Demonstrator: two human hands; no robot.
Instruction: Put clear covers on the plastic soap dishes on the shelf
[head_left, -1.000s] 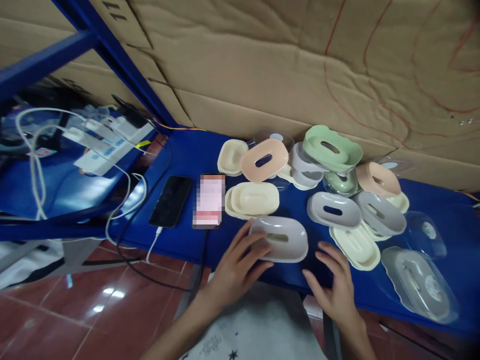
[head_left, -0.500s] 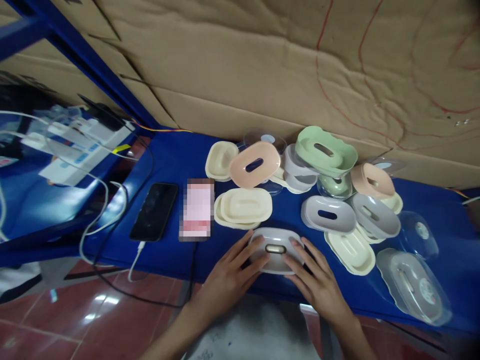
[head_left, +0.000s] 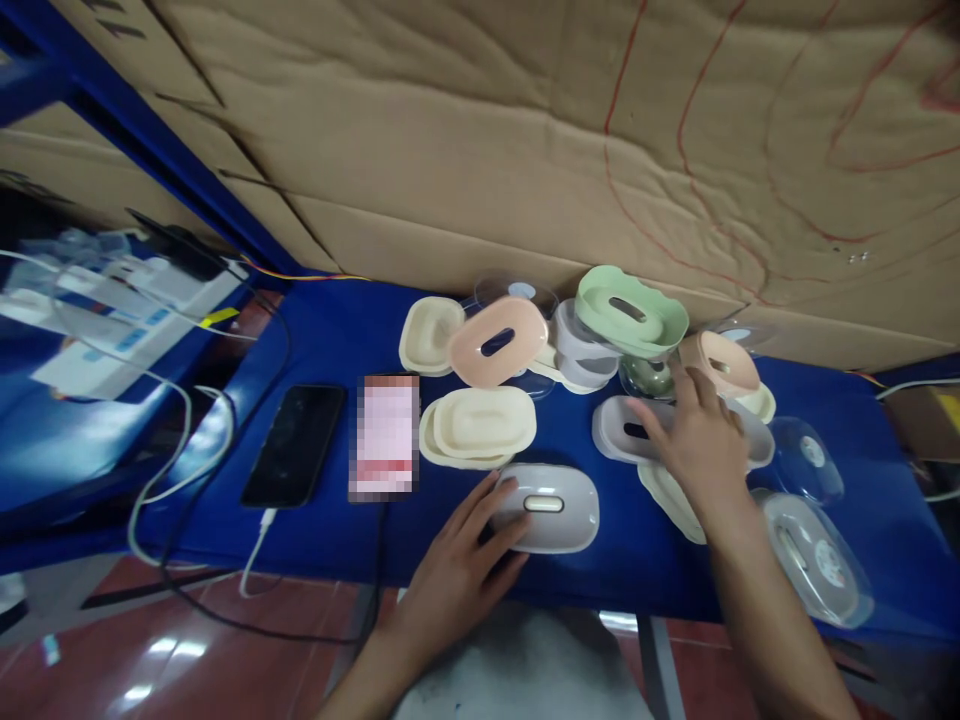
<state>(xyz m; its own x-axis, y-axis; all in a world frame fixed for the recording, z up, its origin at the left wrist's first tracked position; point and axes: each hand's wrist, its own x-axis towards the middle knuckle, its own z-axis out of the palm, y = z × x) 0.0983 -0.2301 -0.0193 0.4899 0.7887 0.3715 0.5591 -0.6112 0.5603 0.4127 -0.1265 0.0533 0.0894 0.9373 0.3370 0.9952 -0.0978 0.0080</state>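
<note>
A grey oval soap dish point(head_left: 570, 520) with a slot in its middle lies near the table's front edge. My left hand point(head_left: 469, 550) rests its spread fingers on the dish's left side. Farther right, my right hand point(head_left: 701, 430) is over another grey slotted dish point(head_left: 611, 430), thumb apart from the fingers; whether it touches that dish I cannot tell. Its fingertips are near a small green dish point(head_left: 651, 375) and a peach dish point(head_left: 724, 362). Under the right forearm a cream tray point(head_left: 671, 497) is partly hidden.
Stacked cream trays point(head_left: 487, 425), a large peach dish point(head_left: 501, 342) and a green wavy-rimmed dish point(head_left: 634, 310) stand toward the cardboard wall point(head_left: 450, 150). Clear lids point(head_left: 810, 460) lie at right. A black phone point(head_left: 296, 445), a pixelated phone point(head_left: 384, 440) and a power strip point(head_left: 135, 330) are at left.
My right hand has left the near grey dish and moved right and away from me, over the other dishes. My left hand stays on the near dish. The view has shifted slightly.
</note>
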